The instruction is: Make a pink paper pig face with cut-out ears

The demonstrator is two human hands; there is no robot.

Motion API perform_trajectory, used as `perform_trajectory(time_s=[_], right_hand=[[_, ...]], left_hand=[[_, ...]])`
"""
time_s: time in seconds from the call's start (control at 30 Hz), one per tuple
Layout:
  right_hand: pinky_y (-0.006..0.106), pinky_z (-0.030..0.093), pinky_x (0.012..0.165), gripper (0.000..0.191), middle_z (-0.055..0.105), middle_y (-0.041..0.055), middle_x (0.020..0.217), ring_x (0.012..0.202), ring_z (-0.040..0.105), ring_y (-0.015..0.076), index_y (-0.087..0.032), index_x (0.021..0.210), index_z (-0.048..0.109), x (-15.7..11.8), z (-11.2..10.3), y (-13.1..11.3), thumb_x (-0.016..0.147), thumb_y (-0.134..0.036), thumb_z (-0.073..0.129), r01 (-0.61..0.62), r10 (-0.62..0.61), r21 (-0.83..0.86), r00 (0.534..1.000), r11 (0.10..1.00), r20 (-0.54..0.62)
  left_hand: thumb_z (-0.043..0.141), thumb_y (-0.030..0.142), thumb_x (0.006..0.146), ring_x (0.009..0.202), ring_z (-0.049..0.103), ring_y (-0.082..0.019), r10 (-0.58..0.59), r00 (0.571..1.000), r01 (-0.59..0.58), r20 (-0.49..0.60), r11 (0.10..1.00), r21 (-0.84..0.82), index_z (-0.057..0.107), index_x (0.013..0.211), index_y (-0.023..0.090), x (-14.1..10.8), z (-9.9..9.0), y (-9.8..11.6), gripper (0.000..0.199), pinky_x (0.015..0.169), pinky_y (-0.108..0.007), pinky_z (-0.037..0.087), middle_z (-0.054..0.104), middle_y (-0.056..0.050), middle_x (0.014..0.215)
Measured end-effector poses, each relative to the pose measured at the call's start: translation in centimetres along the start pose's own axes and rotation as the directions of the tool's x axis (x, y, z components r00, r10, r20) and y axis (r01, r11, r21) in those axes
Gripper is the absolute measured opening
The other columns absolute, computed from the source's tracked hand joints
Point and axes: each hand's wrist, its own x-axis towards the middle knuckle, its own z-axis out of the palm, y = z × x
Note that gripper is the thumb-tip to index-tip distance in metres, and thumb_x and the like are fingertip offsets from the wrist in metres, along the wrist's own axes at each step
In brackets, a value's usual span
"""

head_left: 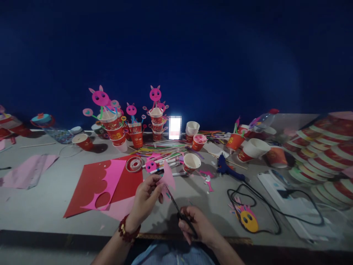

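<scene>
My left hand [149, 195] pinches a small light pink piece of paper [168, 176], which stands up above the fingers. A bead bracelet circles that wrist. In my right hand [194, 222] is a pair of dark-handled scissors [178, 209], its blades pointing up and left to the paper near the left fingertips. Whether the blades are apart I cannot tell. Left of my left hand lie a red sheet [77, 187] and, over it, a bright pink sheet [114, 180] with rounded cutouts. Several markers [165, 163] lie just beyond the paper.
Red paper cups [136, 137] with pink animal faces stand along the back. A white-rimmed cup [192, 162] is beyond my hands. To the right are a blue glue gun [227, 169], its looping black cord, a yellow face cutout [249, 221], a power strip [284, 206] and stacked cups [328, 154].
</scene>
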Motion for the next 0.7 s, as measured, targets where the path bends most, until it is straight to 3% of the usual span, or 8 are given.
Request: perform_trajectory(time_s=[0.7], right_hand=[[0.019, 0.026, 0.038, 0.056, 0.043, -0.0119, 0.039, 0.034, 0.040, 0.0067, -0.025, 0.067, 0.037, 0.14, -0.21, 0.54, 0.069, -0.073, 0.066, -0.042, 0.042, 0.005, 0.999, 0.999, -0.022]], left_hand=[[0.056, 0.038, 0.096, 0.043, 0.054, -0.007, 0.042, 0.998, -0.045, 0.037, 0.997, 0.060, 0.062, 0.097, 0.018, 0.56, -0.37, 0.53, 0.021, 0.044, -0.017, 0.042, 0.057, 0.005, 0.063]])
